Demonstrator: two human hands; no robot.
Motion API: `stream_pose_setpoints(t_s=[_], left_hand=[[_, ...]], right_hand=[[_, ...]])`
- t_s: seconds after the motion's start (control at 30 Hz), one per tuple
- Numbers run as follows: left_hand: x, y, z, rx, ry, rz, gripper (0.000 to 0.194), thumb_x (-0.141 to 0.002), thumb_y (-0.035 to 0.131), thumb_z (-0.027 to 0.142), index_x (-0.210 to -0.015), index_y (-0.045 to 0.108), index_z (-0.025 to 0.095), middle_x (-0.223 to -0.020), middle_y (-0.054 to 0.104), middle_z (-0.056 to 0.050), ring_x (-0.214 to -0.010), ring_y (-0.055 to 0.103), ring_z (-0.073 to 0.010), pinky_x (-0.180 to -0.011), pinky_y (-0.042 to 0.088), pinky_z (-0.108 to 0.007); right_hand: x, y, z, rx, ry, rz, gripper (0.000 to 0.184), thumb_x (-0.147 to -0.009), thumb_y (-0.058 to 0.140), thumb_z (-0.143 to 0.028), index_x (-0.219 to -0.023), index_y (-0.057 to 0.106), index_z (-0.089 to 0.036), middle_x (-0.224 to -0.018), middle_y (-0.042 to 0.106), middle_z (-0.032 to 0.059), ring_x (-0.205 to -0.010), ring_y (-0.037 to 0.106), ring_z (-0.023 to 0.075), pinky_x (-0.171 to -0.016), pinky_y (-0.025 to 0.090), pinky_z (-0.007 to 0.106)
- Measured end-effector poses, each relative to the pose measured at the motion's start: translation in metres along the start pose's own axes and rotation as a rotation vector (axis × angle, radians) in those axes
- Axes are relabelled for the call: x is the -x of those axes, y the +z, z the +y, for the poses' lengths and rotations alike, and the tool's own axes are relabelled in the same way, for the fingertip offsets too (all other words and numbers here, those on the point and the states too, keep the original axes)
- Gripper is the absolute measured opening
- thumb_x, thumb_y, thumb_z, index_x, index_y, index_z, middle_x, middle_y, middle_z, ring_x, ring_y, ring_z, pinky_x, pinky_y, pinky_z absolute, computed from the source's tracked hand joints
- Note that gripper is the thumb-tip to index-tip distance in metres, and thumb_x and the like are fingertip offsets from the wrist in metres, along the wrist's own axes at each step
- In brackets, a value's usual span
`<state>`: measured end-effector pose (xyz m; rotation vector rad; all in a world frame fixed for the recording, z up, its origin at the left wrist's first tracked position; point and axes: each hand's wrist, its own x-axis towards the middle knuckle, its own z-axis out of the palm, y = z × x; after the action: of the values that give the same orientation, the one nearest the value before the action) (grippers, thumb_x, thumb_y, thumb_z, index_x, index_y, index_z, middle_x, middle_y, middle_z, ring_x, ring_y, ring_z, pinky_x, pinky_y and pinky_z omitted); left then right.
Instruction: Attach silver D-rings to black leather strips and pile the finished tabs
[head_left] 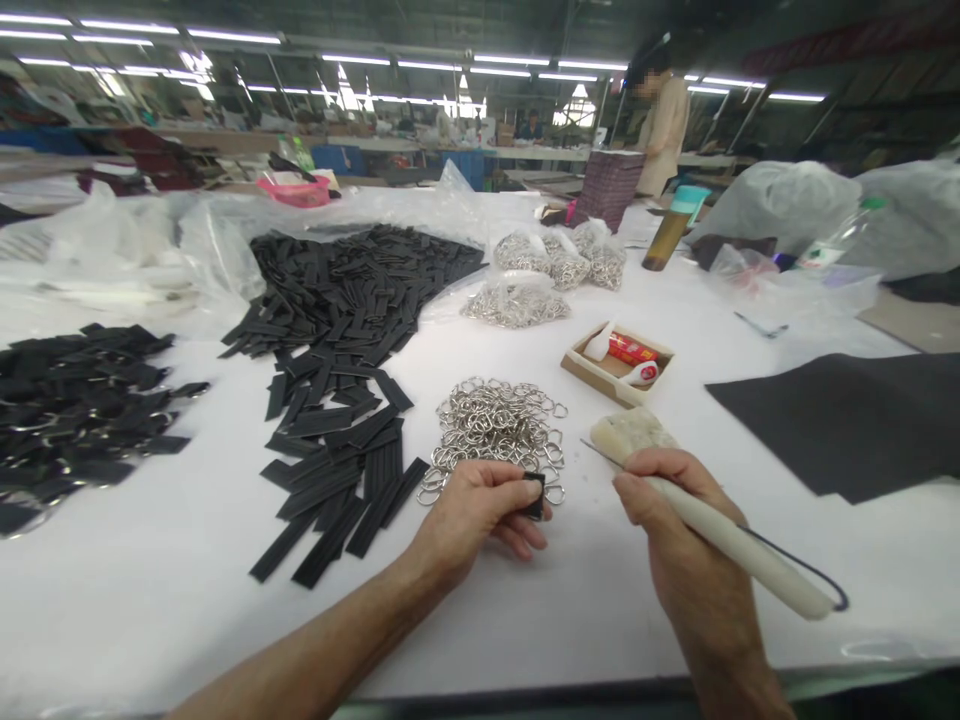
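Between thumb and fingers my left hand (480,510) pinches a small black strap piece (534,496), just in front of a heap of silver D-rings (491,425). Most of that piece is covered by the fingers, so I cannot tell whether a ring is on it. My right hand (682,530) is wrapped round an awl (739,545) with a thick pale handle and a thin metal tip pointing left. Beyond the tip lies a whitish lump (631,432), perhaps wax. Left of the rings, loose black strips (341,450) spread out from a larger pile.
Black pieces with rings (75,410) are heaped at far left. A small box (619,365) holds glue-like tubes. Behind stand bags of rings (559,260) and a brown-filled bottle (675,228). A black sheet (847,420) lies right. A person (664,130) stands in the background.
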<state>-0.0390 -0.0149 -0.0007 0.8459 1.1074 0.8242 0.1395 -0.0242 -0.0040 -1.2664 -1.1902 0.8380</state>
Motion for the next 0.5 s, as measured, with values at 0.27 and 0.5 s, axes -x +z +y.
stream_pose_setpoints(t_s=[0.27, 0.5], left_hand=[[0.003, -0.001, 0.001, -0.005, 0.075, -0.021, 0.021, -0.073, 0.062, 0.026, -0.062, 0.065, 0.009, -0.056, 0.064, -0.002, -0.038, 0.054, -0.0072, -0.037, 0.043, -0.016], [0.009, -0.002, 0.000, 0.094, 0.081, -0.043, 0.021, -0.065, 0.064, 0.030, -0.065, 0.065, 0.010, -0.072, 0.069, -0.008, -0.042, 0.058, -0.0104, -0.035, 0.043, -0.019]], right_hand=[[0.012, 0.006, -0.014, 0.118, -0.050, 0.038, 0.021, -0.072, 0.069, -0.038, -0.070, 0.060, -0.020, -0.055, 0.047, -0.0038, -0.050, 0.041, 0.0114, -0.045, 0.035, 0.024], [0.020, -0.002, -0.005, 0.190, -0.073, 0.103, 0.025, -0.060, 0.075, -0.045, -0.071, 0.066, -0.025, -0.067, 0.066, 0.0010, -0.060, 0.059, 0.0201, -0.050, 0.045, 0.028]])
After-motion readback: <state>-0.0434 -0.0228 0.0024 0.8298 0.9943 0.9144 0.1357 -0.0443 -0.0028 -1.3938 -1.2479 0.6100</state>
